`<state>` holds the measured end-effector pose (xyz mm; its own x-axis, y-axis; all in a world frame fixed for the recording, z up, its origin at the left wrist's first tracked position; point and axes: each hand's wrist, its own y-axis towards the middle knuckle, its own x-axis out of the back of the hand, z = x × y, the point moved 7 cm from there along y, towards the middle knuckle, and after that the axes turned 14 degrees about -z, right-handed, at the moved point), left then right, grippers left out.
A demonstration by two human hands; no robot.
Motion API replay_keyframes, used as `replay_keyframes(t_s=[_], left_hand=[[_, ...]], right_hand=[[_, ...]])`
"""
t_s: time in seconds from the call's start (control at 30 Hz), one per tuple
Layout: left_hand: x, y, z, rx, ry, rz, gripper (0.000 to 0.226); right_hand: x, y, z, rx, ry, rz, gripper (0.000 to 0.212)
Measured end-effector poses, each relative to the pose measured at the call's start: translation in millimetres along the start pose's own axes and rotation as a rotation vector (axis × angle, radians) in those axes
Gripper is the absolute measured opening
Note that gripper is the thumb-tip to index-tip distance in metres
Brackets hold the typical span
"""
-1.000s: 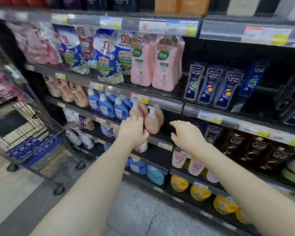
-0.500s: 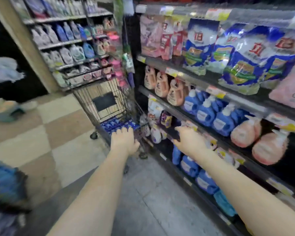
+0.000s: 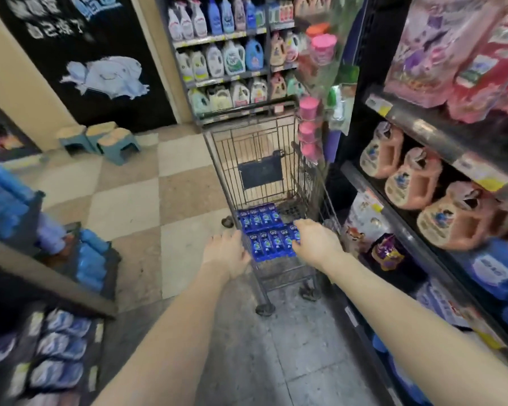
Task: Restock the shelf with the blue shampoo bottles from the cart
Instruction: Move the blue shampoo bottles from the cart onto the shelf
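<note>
Blue shampoo bottles (image 3: 272, 244): flat, dark blue, label side up, lying on the floor of the wire cart (image 3: 261, 159) in two tidy rows.

Near row, about five, sits between my left hand (image 3: 228, 256) and my right hand (image 3: 316, 241). My right fingertips overlap its right end; contact unclear.

Far row, about four, lies just beyond my fingers, butted against the near row.

Cart: dark metal mesh on castors, straight ahead of both hands.

Shelf (image 3: 423, 127): dark, tiered, price tags along the edges, close to the right of my right hand.
</note>
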<state>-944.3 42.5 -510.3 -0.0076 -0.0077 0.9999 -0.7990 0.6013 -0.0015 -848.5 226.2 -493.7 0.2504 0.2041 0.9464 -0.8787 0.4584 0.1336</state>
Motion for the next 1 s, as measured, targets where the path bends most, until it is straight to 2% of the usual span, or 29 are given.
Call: replay_keyframes(t_s=[0.27,0.6,0.7,0.8,1.0], left_hand=[[-44.7,128.5,34.5,0.111,-0.026,0.101,0.060],[-112.8,287.3,38.1,-0.024,-0.075,0.215,0.047],[-138.2,323.0,29.4,-0.046,-0.080,0.275,0.051],[-173.4,356.8,25.7,-0.037,-0.076,0.301,0.053],[-258.0,426.1,15.8,0.040,-0.095,0.390,0.057]], right_hand=[[-98.7,147.3,9.6,0.028,-0.044,0.161,0.024],[-195.0,281.8,-26.4,-0.131,-0.074,0.279,0.029],[-227.5,317.9,-47.3,-0.137,-0.085,0.318,0.034],[-270.8,361.0,-69.2,-0.141,-0.083,0.361,0.027],[-363.5,436.9,-106.6,-0.005,-0.114,0.364,0.011]])
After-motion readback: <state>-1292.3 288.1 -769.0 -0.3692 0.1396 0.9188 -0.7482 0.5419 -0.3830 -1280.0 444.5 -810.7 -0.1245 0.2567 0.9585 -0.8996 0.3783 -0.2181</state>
